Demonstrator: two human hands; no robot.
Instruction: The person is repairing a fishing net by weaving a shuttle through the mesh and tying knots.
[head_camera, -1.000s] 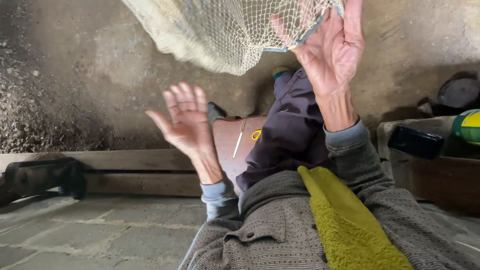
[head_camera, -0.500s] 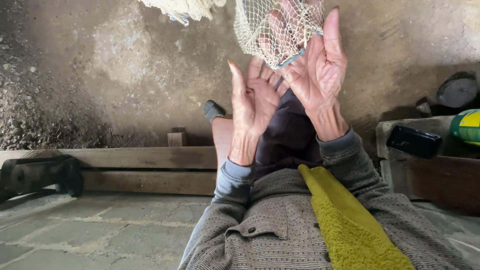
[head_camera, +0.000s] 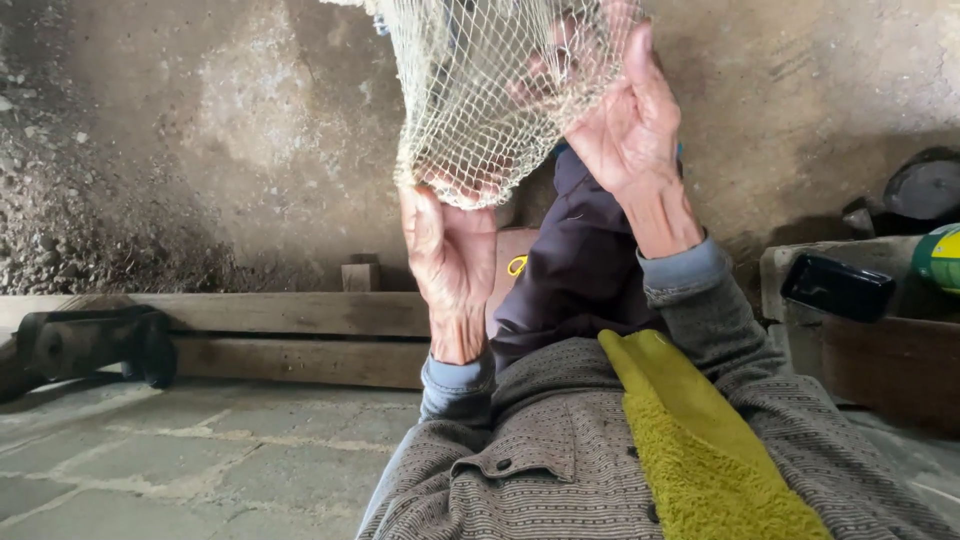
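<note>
The left hand (head_camera: 450, 250) grips the lower edge of the pale net (head_camera: 490, 90); the right hand (head_camera: 625, 130) clutches its mesh higher up.

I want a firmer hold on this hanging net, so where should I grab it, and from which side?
Probably take the net at its bunched lower edge, where the mesh gathers into a thick fold just above the left hand. Come from below with the palm up, closing the grip around the fold. The right hand already holds the mesh higher on the right side.
</note>
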